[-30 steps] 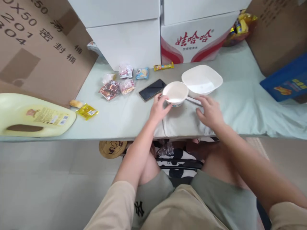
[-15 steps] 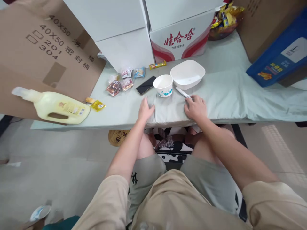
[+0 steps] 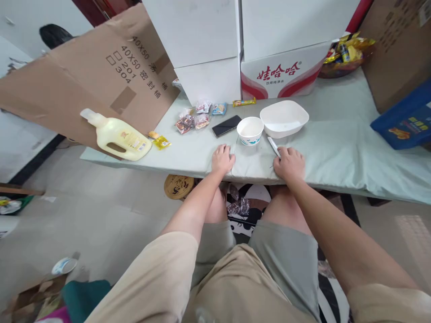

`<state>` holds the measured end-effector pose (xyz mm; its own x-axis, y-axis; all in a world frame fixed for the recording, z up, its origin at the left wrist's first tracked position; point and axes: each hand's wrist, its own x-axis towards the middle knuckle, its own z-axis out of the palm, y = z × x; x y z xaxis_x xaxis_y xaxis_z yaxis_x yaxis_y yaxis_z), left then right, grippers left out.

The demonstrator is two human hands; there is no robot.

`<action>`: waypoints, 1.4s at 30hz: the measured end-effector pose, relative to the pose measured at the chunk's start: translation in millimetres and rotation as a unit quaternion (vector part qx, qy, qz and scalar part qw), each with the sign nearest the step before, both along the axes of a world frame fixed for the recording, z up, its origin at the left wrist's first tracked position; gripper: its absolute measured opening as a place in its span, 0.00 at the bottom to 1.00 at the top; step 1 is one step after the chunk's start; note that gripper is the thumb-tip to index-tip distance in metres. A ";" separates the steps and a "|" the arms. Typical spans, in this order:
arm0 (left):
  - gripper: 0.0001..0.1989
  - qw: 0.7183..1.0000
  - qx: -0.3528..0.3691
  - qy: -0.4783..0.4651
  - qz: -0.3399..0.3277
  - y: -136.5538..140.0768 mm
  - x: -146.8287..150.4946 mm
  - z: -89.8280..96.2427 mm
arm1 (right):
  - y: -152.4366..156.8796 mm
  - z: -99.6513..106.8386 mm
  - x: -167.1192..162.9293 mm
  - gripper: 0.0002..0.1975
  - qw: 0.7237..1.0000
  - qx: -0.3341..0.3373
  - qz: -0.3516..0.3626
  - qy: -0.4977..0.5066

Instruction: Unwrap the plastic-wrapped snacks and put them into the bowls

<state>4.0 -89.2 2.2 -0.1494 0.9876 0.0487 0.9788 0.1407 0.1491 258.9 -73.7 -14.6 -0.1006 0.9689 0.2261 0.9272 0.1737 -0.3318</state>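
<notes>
My left hand (image 3: pixel 223 160) rests palm down near the table's front edge, its fingers loosely bent and apart, holding nothing. My right hand (image 3: pixel 290 163) lies on the cloth with curled fingers closed on the near end of a slim white item (image 3: pixel 274 146); its kind is unclear, and the fingers hide that end. Beyond it stand a white paper bowl (image 3: pixel 250 130) with a blue-green print and a shallow white oval dish (image 3: pixel 284 117). A dark phone (image 3: pixel 226 126) lies beyond my left hand.
Packaged snacks (image 3: pixel 193 117) and a yellow stick-shaped packet (image 3: pixel 244 102) lie before stacked white cartons (image 3: pixel 215 80). On the left, a pale yellow jug (image 3: pixel 123 138) leans by a large cardboard box (image 3: pixel 111 76). A snack basket (image 3: pixel 346 65) and blue box (image 3: pixel 404 119) stand right.
The view has shifted, so the table items appear farther right. My left hand has turned from a sideways pose to lie flatter on the cloth. My right hand stays at the slim white item.
</notes>
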 end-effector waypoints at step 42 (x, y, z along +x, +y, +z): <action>0.09 0.983 0.172 -0.046 0.049 45.9 -101.5 48.0 | 0.5 -3.3 -5.0 0.17 0.999 0.030 -0.019 -0.031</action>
<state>-97.6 -43.3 50.2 -0.2625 0.8955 0.3595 0.9432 0.1594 0.2915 253.9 -73.2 -17.9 -0.0805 0.9574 0.2775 0.9518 0.1565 -0.2638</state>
